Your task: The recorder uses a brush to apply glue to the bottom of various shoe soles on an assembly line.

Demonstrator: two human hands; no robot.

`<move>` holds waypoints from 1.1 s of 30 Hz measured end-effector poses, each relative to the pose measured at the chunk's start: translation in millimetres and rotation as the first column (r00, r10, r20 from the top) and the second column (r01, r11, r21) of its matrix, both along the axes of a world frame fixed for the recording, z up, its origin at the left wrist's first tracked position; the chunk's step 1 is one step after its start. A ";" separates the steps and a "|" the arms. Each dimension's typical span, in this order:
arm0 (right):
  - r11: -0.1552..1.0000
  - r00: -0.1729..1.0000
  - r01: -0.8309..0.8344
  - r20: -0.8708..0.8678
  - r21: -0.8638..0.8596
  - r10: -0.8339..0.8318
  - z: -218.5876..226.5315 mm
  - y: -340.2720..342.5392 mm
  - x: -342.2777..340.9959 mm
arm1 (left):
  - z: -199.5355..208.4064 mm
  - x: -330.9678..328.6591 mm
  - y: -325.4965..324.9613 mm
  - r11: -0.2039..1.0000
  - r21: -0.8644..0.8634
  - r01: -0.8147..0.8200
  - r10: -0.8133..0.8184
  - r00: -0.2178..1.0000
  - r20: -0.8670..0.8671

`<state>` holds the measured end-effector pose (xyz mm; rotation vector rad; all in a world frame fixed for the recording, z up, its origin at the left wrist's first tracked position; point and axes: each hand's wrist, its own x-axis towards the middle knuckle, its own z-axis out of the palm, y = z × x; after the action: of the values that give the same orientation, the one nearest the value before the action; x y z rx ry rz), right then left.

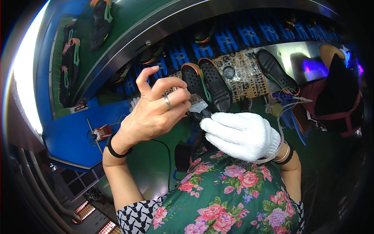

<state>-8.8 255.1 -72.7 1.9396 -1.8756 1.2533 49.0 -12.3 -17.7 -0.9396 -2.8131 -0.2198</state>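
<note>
brush [200,106] in the gloved right hand [243,134] at mid-frame, just below a pair of black slippers [216,84].
the right hand's fingers are closed on its dark end; the bare left hand [156,107] curls at the pale end, though whether it pinches cannot be told. a slack hold through the knit glove could let the brush twist or drop, and a bump might knock the slippers. dark lettering marks the brown board [251,84], upper middle, partly lost in glare; none can be made out on the brush.
</note>
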 end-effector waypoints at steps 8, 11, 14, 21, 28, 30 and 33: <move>0.998 0.996 0.064 0.065 0.003 -0.064 0.0 2.7 1.2 | -5.1 -2.0 7.9 0.997 0.071 -0.017 0.020 0.999 -0.038; 0.997 0.995 0.073 0.067 -0.008 -0.072 4.1 5.7 -2.7 | 0.4 -3.2 10.2 0.987 0.118 -0.105 0.108 0.994 -0.022; 0.998 0.998 0.058 0.029 -0.008 -0.057 8.6 8.1 -6.3 | 4.3 -3.6 5.6 0.962 0.160 -0.221 0.230 0.972 -0.040; 0.997 0.997 0.073 0.005 -0.022 -0.073 7.0 5.9 -4.3 | 12.5 -1.0 5.5 0.966 0.128 -0.226 0.238 0.967 -0.090; 0.998 0.998 0.056 0.002 -0.024 -0.056 8.3 3.0 -1.5 | 11.6 1.1 8.7 0.975 0.082 -0.204 0.206 0.979 -0.010; 0.999 0.999 0.045 0.004 -0.031 -0.045 7.9 2.5 -0.1 | 10.1 0.6 8.8 0.981 0.064 -0.186 0.187 0.982 -0.026; 0.998 0.998 0.056 -0.026 -0.031 -0.057 4.8 1.8 2.0 | 8.1 -0.8 9.5 0.986 0.049 -0.157 0.158 0.987 -0.023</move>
<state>-6.9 256.8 -67.9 1.8654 -1.8743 1.2252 48.2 -2.9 -9.5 -0.7004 -2.8264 -0.2495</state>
